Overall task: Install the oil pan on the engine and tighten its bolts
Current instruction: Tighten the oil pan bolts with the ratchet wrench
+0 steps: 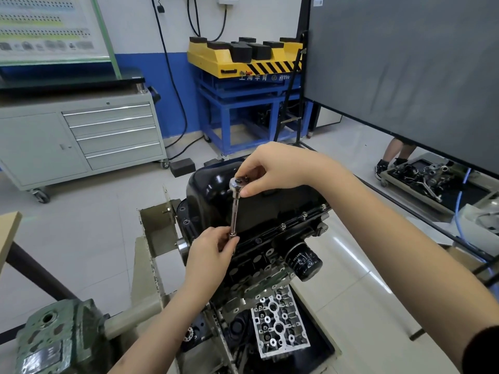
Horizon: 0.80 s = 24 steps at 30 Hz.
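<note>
Left hand [213,248] pinches socket end onto flange bolt to steady it; right hand [272,168] grips ratchet [235,203] head to turn. Oil pan [216,190] seated on engine [259,268].

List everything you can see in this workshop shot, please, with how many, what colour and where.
oil pan: one, glossy black, on top of the engine, centre
engine: one, black and silver, on a stand, centre
ratchet: one, silver, upright at the pan's near-left edge
flange bolts: at least three, silver, along the pan's right edge
oil filter: one, black, on the engine's right side
cabinet: one, grey, on wheels, left
lift table: one, yellow on a blue frame, back
gearbox: one, green, bottom left
board: one, dark grey, right
left hand: pinches the ratchet's lower end
right hand: grips the ratchet's head
</note>
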Tool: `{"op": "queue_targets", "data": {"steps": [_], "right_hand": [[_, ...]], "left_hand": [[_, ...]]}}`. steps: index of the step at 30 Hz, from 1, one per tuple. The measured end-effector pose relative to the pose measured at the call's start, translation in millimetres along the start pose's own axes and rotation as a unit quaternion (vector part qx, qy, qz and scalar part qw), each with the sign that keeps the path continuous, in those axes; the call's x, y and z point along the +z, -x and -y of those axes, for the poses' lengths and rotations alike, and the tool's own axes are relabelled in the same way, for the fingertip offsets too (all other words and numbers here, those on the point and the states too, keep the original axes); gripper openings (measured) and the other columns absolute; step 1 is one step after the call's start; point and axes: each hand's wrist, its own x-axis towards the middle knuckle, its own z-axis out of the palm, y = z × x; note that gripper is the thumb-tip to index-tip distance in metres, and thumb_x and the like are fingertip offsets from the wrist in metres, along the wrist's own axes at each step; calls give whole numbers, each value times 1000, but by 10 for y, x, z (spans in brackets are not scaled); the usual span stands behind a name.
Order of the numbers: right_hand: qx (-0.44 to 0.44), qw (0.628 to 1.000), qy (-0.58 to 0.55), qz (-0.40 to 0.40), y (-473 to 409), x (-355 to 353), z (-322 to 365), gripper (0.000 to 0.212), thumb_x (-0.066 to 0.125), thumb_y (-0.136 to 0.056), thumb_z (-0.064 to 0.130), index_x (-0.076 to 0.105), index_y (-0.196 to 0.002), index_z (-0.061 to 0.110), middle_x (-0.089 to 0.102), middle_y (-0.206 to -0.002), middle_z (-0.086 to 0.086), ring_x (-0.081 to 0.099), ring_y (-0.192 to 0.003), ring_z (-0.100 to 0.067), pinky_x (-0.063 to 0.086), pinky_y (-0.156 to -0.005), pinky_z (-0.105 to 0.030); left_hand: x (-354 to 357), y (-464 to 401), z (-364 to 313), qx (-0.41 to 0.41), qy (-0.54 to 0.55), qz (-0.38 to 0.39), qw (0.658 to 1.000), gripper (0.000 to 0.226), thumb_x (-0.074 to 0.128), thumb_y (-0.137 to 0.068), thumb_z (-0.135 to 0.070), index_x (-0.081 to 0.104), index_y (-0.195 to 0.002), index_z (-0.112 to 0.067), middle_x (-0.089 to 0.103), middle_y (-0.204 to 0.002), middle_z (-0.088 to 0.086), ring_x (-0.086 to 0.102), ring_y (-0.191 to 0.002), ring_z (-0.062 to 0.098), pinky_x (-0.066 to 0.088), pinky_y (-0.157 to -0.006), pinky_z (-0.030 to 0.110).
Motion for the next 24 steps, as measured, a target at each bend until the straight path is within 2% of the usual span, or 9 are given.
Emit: {"op": "queue_targets", "data": {"steps": [3, 6, 10, 13, 15, 17, 19, 21, 24], "right_hand": [[9, 998, 67, -7, -33, 11, 68, 41, 61, -80, 49, 67, -82, 9, 63, -67, -1, 52, -61, -14, 43, -59, -31], [-3, 994, 105, -12, -57, 61, 159, 47, 59, -79, 54, 57, -70, 8, 49, -58, -2, 42, -53, -17, 31, -50, -29], [-52, 994, 93, 14, -53, -10, 200, 24, 64, -80, 42, 64, -88, 20, 51, -65, 15, 46, -60, -1, 35, -54, -22], [-66, 993, 95, 37, -77, -79, 155, 32, 67, -80, 29, 64, -112, 24, 60, -89, 15, 53, -79, -4, 39, -69, -16], [-75, 993, 83, 34, -88, -94, 112, 38, 69, -80, 20, 63, -116, 26, 59, -96, 16, 50, -84, 0, 34, -67, -1], [-76, 994, 73, 33, -99, -94, 93, 40, 69, -79, 16, 62, -117, 27, 59, -99, 17, 47, -84, 3, 30, -67, 7], [-72, 995, 67, 34, -108, -95, 97, 41, 71, -77, 19, 63, -117, 27, 60, -100, 19, 50, -86, 3, 34, -68, 4], [-68, 994, 82, 36, -112, -98, 112, 37, 73, -75, 27, 65, -112, 25, 65, -99, 15, 55, -85, 0, 39, -69, -6], [-50, 991, 124, 27, -119, -89, 148, 34, 70, -74, 43, 68, -95, 16, 58, -70, 13, 51, -63, -3, 39, -56, -14]], "left_hand": [[21, 4, -15, -7, -2, -16, 1000, 14, 66, -82, -19, 67, -94, -12, 60, -79, -5, 55, -74, 4, 39, -68, 10], [24, 16, -27, -33, 17, -31, 999, 7, 68, -80, -21, 64, -85, -18, 59, -75, -11, 56, -73, 2, 41, -66, 11], [-1, 36, -26, -49, 52, -17, 997, 10, 67, -80, -19, 65, -88, -24, 64, -80, -11, 60, -77, 4, 48, -73, 17], [-11, 48, -38, -41, 63, 5, 997, 21, 63, -83, -15, 67, -102, -22, 65, -86, -15, 60, -83, 0, 46, -76, 11], [-1, 53, -53, -41, 66, 12, 997, 25, 61, -85, -15, 66, -109, -21, 64, -90, -14, 59, -85, 0, 44, -77, 9], [10, 53, -61, -42, 61, 10, 997, 25, 61, -85, -14, 66, -109, -19, 65, -90, -12, 59, -84, -1, 44, -75, 5], [11, 49, -58, -42, 57, 3, 997, 22, 62, -85, -14, 67, -106, -17, 64, -86, -14, 58, -81, -3, 41, -71, 0], [5, 40, -50, -45, 57, -1, 997, 18, 64, -83, -15, 69, -100, -17, 65, -81, -14, 59, -77, -3, 41, -68, 0], [4, 28, -56, -55, 53, -9, 997, 6, 67, -80, -18, 66, -84, -23, 63, -72, -13, 59, -71, 1, 43, -65, 5]]}}
